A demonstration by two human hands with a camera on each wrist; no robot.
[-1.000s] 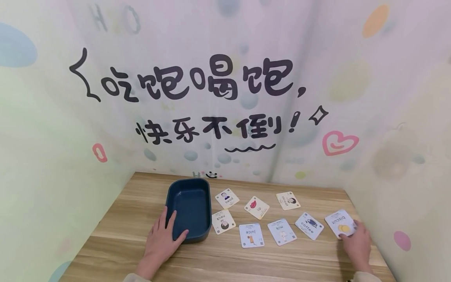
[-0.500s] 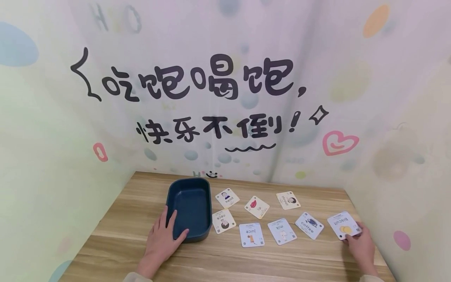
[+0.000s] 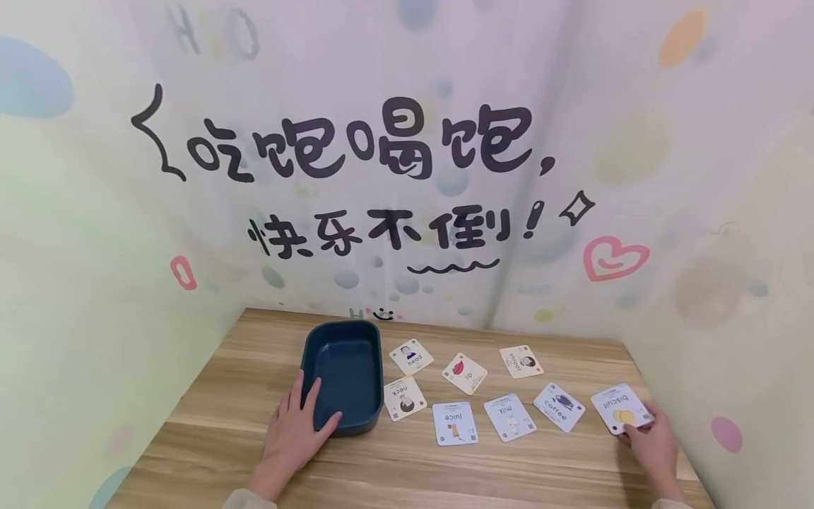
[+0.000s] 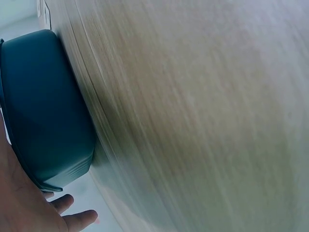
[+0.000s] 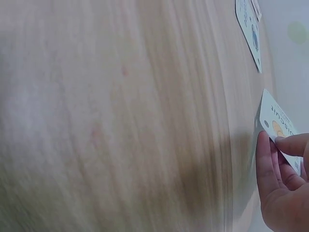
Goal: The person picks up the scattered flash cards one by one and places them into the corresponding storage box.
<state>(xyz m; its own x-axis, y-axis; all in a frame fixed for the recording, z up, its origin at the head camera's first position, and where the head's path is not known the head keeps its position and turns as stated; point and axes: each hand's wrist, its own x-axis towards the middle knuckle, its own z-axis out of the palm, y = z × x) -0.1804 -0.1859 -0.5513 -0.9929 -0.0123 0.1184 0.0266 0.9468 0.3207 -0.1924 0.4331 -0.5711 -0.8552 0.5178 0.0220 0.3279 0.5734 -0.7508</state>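
My right hand [image 3: 655,444] pinches the pale blue "biscuit" card [image 3: 613,404] at its near right corner, thumb on top and fingers beneath. In the right wrist view the card [image 5: 277,116] tilts up from the table. My left hand [image 3: 294,431] rests with spread fingers over the near left rim of a dark blue rectangular tray [image 3: 377,417]. Left of the biscuit card lie the blue "coffee" card [image 3: 555,413], "milk" card [image 3: 505,410] and "juice" card [image 3: 453,413].
Cream cards "head" [image 3: 407,362], "lip" [image 3: 470,378], "throat" [image 3: 518,367] and "neck" [image 3: 394,403] lie beside and behind the blue ones. All are on a wooden table [image 3: 445,481]. A printed curtain [image 3: 394,56] stands behind the table's far edge, with pale walls at both sides.
My right hand has taken hold of the biscuit card's corner, lifted it and shifted it slightly right. The left hand and the tray keep their places.
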